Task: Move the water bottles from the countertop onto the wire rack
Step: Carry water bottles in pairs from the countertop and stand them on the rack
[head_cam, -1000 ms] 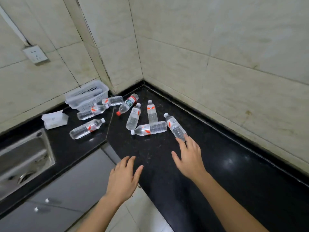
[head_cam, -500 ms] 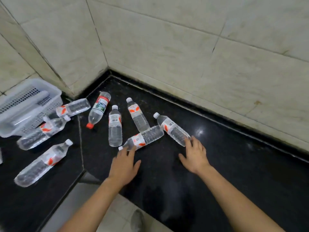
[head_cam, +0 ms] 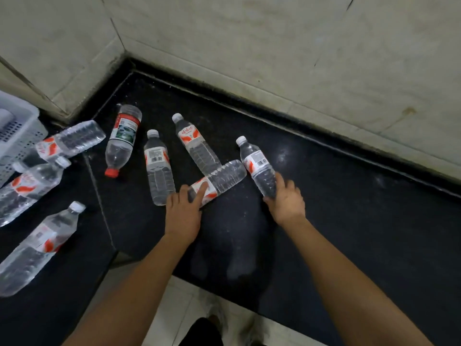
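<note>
on the black tabletop (head_cam: 349, 196) lie eight water bottles (head_cam: 159, 168), the left hand (head_cam: 183, 211) curled over the neck end of the crosswise bottle (head_cam: 222, 179), the right hand (head_cam: 287, 201) gripping the rightmost bottle (head_cam: 258, 166) at its base.

Arms forward, left hand (head_cam: 183, 211), right hand (head_cam: 287, 201) — gripping

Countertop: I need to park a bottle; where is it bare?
Bare: the countertop right of the right hand to the wall, and the front strip between both hands. Crowded: bottles lie from the left hand to the white basket.
</note>
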{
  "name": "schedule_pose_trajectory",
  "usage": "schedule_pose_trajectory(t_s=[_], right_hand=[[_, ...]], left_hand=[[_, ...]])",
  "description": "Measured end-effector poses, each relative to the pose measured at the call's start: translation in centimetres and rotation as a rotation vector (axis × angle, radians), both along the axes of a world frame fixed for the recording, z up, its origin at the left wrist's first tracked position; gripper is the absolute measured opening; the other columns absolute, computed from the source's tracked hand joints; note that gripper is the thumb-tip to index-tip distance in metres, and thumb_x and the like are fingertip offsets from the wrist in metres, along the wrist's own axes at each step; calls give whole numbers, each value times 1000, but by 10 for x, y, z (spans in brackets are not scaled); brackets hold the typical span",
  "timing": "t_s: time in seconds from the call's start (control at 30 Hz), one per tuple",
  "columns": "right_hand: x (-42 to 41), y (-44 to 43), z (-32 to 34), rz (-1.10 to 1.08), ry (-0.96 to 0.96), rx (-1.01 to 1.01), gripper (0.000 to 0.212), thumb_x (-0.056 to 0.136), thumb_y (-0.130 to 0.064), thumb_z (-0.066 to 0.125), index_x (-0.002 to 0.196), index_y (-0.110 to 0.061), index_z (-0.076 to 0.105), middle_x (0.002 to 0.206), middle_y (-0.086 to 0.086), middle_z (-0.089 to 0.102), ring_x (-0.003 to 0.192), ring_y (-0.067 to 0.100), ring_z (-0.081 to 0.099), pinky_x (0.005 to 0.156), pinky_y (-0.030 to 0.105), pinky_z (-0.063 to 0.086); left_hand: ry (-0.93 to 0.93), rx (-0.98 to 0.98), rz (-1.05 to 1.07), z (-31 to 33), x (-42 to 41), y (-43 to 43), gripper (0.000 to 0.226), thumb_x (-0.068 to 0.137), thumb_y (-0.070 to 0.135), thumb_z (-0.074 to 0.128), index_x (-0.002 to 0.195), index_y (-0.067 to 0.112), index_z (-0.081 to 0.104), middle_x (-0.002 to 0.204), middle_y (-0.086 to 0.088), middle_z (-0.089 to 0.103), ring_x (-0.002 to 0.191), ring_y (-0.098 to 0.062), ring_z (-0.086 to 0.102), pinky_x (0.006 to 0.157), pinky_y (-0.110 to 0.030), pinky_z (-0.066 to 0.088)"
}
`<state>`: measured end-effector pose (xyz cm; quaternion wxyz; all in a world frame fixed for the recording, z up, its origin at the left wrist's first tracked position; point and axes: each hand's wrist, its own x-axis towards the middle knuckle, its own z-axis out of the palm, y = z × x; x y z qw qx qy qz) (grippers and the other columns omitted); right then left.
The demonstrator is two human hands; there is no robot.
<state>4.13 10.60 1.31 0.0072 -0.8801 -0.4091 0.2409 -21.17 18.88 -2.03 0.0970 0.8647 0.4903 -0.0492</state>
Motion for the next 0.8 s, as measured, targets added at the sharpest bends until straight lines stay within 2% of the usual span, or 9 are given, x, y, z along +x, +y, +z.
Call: schedule_pose_trajectory(t_s=[0.13, 0.27, 0.37, 0.43, 0.5, 0.53, 0.6, 0.7, 0.8], right_hand=[[12, -45, 5, -48, 191, -13, 80, 95, -53, 59, 160, -28, 18, 141, 16, 47, 127, 37, 50, 104, 44, 44], [22, -91, 14, -105, 368, -62, 64, 90, -58, 51, 148, -34, 40, 133, 11, 56, 123, 32, 51, 98, 37, 42], [19, -113, 10, -238, 357, -85, 79, 74, -72, 38, 134, -23, 57, 136, 19, 50, 127, 36, 48, 105, 39, 43], [16, -113, 9, -279, 328, -101, 88, 79, -72, 36, 145, -16, 46, 148, 21, 40, 138, 37, 37, 111, 47, 39], [14, -98, 13, -264, 262, -54, 85, 94, -59, 46, 159, -12, 20, 158, 20, 26, 145, 39, 28, 114, 49, 34], [12, -88, 16, -245, 229, -14, 86, 96, -56, 48, 160, -12, 12, 159, 20, 24, 145, 39, 28, 113, 50, 34], [10, -65, 20, -231, 198, 19, 97, 92, -67, 50, 160, -12, 9, 156, 18, 29, 141, 38, 35, 110, 51, 37], [9, -44, 13, -219, 136, -74, 119, 80, -83, 52, 159, -6, 5, 152, 17, 33, 137, 35, 41, 105, 49, 43], [13, -43, -3, -213, 49, -77, 115, 88, -68, 60, 157, 0, -3, 152, 19, 32, 135, 34, 44, 101, 49, 46]], left_hand=[[114, -32, -14, 2, 2, -1, 89, 90, 10, 61, 160, 29, 9, 150, -24, 33, 123, -41, 50, 113, -47, 27], [190, -70, -8, 14, 7, 2, 92, 92, 13, 60, 160, 33, 1, 149, -18, 33, 123, -35, 51, 109, -45, 32], [173, -140, 30, 21, 12, -14, 96, 92, 10, 60, 159, 35, -4, 148, -16, 32, 117, -33, 54, 99, -45, 42], [142, -194, 64, 22, 15, -33, 96, 93, 7, 56, 159, 37, -8, 153, -17, 24, 114, -33, 54, 98, -45, 45], [80, -260, 114, 21, 21, -49, 98, 93, 2, 55, 158, 38, -9, 158, -17, 13, 115, -36, 54, 101, -46, 47], [50, -280, 142, 21, 23, -53, 98, 93, 0, 54, 158, 39, -8, 160, -17, 9, 117, -37, 53, 102, -47, 47], [13, -302, 185, 20, 25, -55, 98, 93, -3, 53, 158, 40, -6, 162, -16, 6, 121, -37, 52, 105, -48, 45], [-16, -333, 198, 24, 25, -51, 102, 89, -7, 54, 158, 42, -3, 155, -10, 18, 110, -34, 58, 100, -44, 48], [-78, -332, 183, 38, 25, -47, 96, 87, -4, 57, 158, 42, 11, 149, -6, 27, 107, -36, 60, 98, -45, 50]])
